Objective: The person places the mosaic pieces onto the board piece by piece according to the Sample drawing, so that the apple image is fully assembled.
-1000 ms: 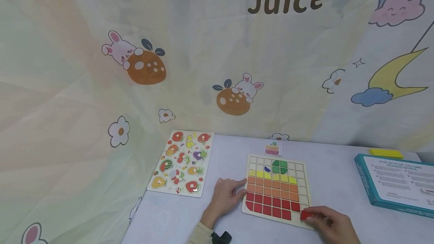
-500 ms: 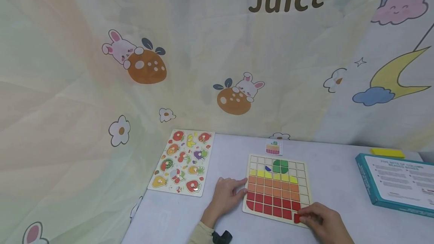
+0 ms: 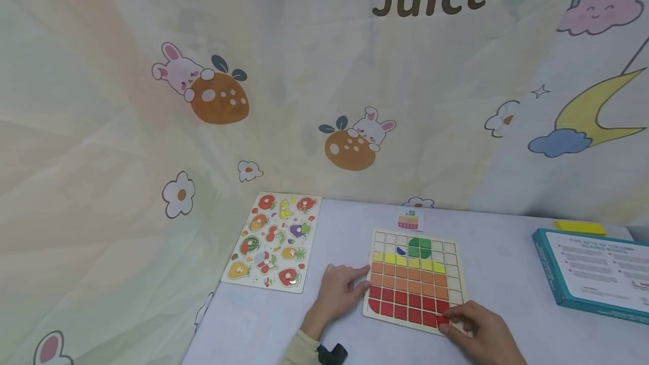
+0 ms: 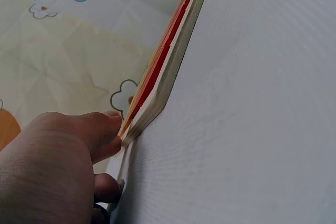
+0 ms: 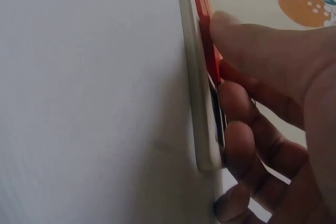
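A wooden grid board (image 3: 454, 277) lies flat on the white table, filled with rows of yellow, orange and red tiles and a green patch on top. My left hand (image 3: 350, 286) rests flat beside it, its fingertips touching the board's left edge (image 4: 168, 72). My right hand (image 3: 458, 320) is at the board's near right corner and pinches a red tile (image 3: 443, 321) down in the bottom row. In the right wrist view the thumb (image 5: 262, 40) and curled fingers press the red tile (image 5: 212, 59) against the board (image 5: 197, 103).
A fruit peg puzzle (image 3: 271, 244) lies to the left of the board. A small picture card (image 3: 408, 220) sits behind it. A teal box (image 3: 595, 277) and a yellow block (image 3: 579, 227) are at the right. A printed cloth backdrop hangs behind the table.
My right hand has carried the red tile leftward from beyond the board's corner and lowered it into the bottom row. The left hand has stayed put.
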Demonstrator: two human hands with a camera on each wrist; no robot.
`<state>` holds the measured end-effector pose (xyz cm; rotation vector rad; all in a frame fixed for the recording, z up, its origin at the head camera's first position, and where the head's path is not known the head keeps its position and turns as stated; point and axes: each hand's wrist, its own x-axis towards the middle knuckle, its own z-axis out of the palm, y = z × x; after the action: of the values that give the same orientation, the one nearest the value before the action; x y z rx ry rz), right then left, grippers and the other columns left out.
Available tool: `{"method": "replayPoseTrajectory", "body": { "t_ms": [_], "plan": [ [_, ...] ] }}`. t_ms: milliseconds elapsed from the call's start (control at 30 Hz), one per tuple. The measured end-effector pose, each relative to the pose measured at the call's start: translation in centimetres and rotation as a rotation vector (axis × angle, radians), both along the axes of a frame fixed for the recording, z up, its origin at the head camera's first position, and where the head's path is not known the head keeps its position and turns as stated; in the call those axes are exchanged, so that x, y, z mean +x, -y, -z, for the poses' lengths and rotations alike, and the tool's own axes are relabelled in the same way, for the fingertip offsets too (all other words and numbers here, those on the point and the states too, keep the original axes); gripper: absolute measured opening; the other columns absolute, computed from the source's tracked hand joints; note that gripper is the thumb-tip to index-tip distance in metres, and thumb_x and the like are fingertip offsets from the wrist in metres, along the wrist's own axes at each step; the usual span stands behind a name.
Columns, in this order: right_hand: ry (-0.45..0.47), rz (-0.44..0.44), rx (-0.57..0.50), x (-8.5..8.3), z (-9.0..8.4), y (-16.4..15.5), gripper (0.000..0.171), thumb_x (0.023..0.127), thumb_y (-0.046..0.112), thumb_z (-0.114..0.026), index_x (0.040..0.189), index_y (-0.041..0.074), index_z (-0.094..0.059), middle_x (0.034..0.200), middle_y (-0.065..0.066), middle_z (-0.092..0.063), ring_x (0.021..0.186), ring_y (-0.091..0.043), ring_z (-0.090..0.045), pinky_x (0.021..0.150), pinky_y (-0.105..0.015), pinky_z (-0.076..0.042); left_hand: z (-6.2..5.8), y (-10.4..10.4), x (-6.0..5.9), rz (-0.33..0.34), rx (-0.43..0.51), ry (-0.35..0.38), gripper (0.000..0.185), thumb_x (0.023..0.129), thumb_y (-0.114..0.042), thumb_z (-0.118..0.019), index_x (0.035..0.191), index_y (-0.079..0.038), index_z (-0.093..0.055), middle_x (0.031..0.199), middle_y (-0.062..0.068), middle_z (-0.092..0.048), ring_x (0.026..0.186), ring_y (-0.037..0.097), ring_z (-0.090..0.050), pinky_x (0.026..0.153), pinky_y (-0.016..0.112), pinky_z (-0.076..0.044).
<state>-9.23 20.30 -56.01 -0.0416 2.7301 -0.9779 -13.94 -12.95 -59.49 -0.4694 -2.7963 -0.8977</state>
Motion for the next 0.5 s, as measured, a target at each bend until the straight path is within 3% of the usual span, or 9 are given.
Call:
{"method": "replayPoseTrajectory", "body": {
  "t_ms": [167,500],
  "plan": [
    [-0.03,-0.003,0.049,0.09,-0.04,0.32,0.032,0.084,0.029,-0.09,0.111,0.016,-0.078,0.091,0.008,-0.065,0.078,-0.006,-0.048,0.064,-0.02,-0.042,0.01,0.02,-0.05,0.009,0.005,-0.008,0.036,0.101,-0.044,-0.07,0.133,-0.028,-0.075,0.057,-0.019,-0.042,0.058,-0.004,-0.031,0.065,0.019,-0.024],
    [-0.025,0.011,0.045,-0.11,0.07,0.55,0.034,0.082,0.03,-0.091,0.11,0.014,-0.08,0.091,0.008,-0.067,0.077,-0.008,-0.049,0.062,-0.021,-0.04,0.03,0.03,0.05,0.0,0.0,-0.004,0.036,0.101,-0.045,-0.07,0.133,-0.029,-0.075,0.057,-0.019,-0.042,0.057,-0.003,-0.031,0.066,0.019,-0.025]
  ]
}}
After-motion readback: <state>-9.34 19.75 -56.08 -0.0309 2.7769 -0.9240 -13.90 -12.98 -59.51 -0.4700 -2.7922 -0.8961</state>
